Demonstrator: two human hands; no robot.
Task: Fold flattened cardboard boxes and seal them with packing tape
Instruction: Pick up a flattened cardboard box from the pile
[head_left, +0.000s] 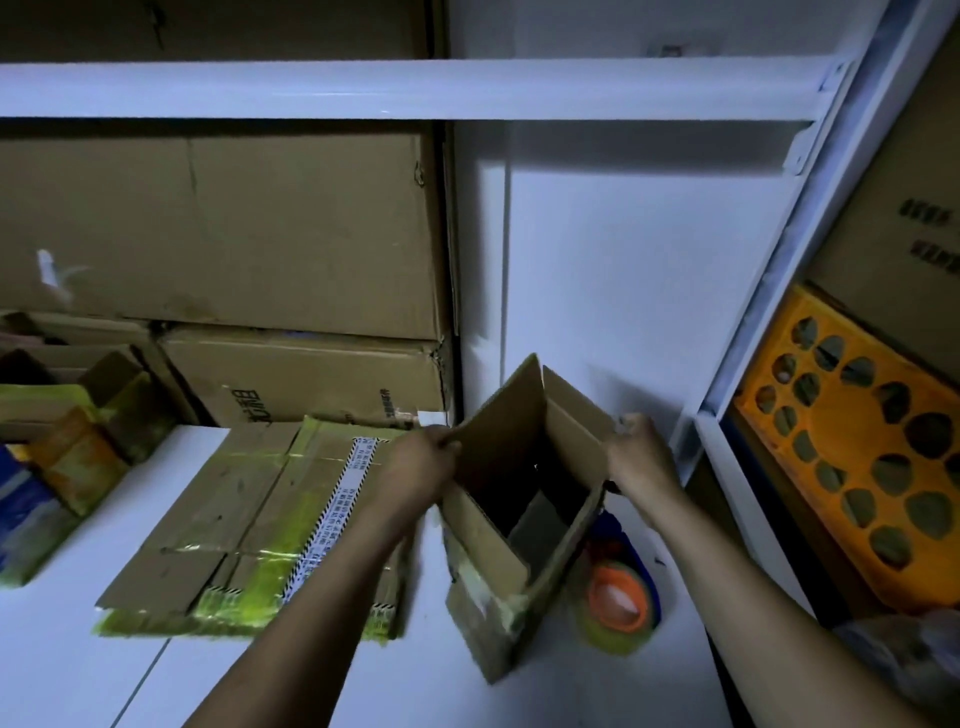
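A small brown cardboard box (493, 566) stands opened up on the white table (363, 686), its top flaps raised and its inside dark. My left hand (418, 462) grips the left upright flap at its edge. My right hand (641, 452) holds the right flap, fingers curled over its rim. A roll of packing tape (618, 603) with an orange core on a blue dispenser lies just right of the box, partly hidden behind it. A stack of flattened boxes (249, 525) with yellow-green tape lies to the left of the box.
Large brown cartons (223, 234) fill the shelf behind the table on the left. A white shelf post (779, 291) rises on the right, with an orange perforated crate (872, 447) behind it. Yellow and blue packages (67, 457) sit at the far left.
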